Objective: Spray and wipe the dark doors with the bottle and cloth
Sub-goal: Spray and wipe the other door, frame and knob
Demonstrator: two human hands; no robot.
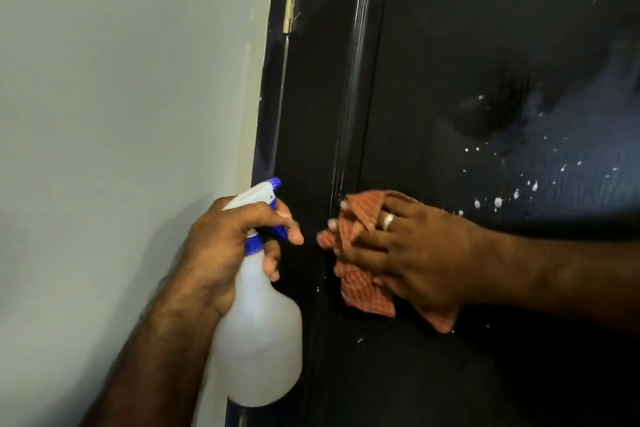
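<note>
A dark panelled door (433, 80) fills the right side of the view, with wet streaks and white droplets on its upper right panel. My left hand (225, 246) grips a white spray bottle (259, 340) by its blue-trimmed trigger head, nozzle pointing at the door's left stile. My right hand (415, 253), with a ring on one finger, presses an orange checked cloth (363, 291) flat against the door near the panel's lower left corner. The two hands are a short gap apart.
A pale grey wall (121, 114) takes up the left half. The door frame edge carries a brass hinge (291, 0) near the top. Foam spots (498, 201) lie just right of the cloth.
</note>
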